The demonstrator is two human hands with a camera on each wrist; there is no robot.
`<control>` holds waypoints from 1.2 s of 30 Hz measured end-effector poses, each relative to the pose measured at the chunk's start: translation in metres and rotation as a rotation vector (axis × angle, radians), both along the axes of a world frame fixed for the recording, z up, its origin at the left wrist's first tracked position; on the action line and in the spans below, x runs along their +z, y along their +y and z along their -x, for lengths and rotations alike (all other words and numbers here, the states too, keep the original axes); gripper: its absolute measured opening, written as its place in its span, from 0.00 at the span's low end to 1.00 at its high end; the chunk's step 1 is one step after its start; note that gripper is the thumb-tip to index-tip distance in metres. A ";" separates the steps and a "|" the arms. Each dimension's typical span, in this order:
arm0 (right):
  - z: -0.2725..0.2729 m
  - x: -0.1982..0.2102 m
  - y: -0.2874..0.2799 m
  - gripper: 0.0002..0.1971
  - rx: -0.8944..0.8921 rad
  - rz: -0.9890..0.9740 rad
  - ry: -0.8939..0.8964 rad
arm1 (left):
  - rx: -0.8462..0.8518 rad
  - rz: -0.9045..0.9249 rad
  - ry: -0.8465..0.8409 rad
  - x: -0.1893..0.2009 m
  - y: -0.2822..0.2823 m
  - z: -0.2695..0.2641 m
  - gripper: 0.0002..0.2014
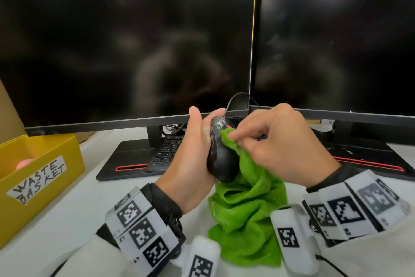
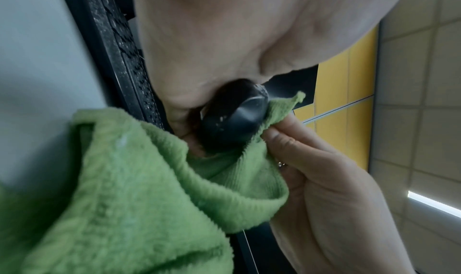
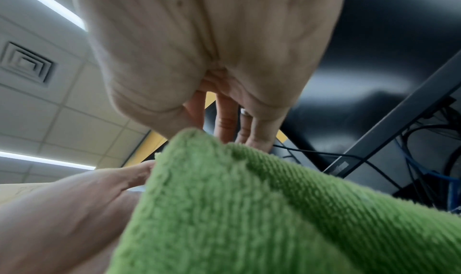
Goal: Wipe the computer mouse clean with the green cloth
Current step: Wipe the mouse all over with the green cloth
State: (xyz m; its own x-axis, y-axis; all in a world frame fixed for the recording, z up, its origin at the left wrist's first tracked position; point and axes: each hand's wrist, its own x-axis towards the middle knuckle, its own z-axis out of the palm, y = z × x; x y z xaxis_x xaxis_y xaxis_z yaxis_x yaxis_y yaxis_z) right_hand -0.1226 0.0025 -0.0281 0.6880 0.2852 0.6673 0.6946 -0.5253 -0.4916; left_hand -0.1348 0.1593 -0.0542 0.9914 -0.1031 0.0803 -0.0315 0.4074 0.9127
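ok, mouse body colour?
Black, with whitish specks; the mouse shows best in the left wrist view.

Two hands: left hand [image 1: 193,155], right hand [image 1: 280,142].

One computer mouse [image 1: 219,153], black, with one cable [image 1: 235,97] rising from its top end.

One green cloth [image 1: 247,209].

Two monitors, screens dark: left monitor [image 1: 125,41], right monitor [image 1: 336,47]. Two monitor bases, each with one red strip: left base [image 1: 125,164], right base [image 1: 363,160].

One keyboard [image 1: 166,153], partly hidden behind the left hand; key count cannot be told.

One yellow bin [image 1: 38,178] carrying one handwritten label [image 1: 38,180]. One pink object [image 1: 24,163] inside it, mostly hidden.

Two wrist bands with printed square markers: left band [image 1: 143,229], right band [image 1: 350,207]. Marker count uncertain, some blurred.

One white table [image 1: 74,216].
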 end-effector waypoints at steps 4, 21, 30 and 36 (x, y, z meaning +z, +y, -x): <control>0.005 -0.002 0.006 0.09 -0.010 0.011 -0.056 | -0.020 -0.037 -0.037 -0.006 -0.005 -0.003 0.34; 0.000 -0.004 0.002 0.09 -0.114 -0.047 -0.077 | 0.004 -0.204 -0.190 -0.012 0.004 -0.008 0.35; 0.006 -0.001 0.004 0.11 -0.071 -0.021 -0.059 | -0.038 -0.198 -0.199 -0.016 0.006 -0.011 0.38; 0.005 -0.004 0.009 0.11 -0.141 -0.097 -0.133 | -0.034 -0.205 -0.184 -0.013 0.000 -0.007 0.35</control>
State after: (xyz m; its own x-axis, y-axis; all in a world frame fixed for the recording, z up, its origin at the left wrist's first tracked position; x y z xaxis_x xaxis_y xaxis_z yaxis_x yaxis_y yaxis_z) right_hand -0.1277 0.0113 -0.0321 0.6207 0.1225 0.7745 0.6797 -0.5765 -0.4535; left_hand -0.1282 0.1592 -0.0669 0.9578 -0.1687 0.2326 -0.1938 0.2187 0.9564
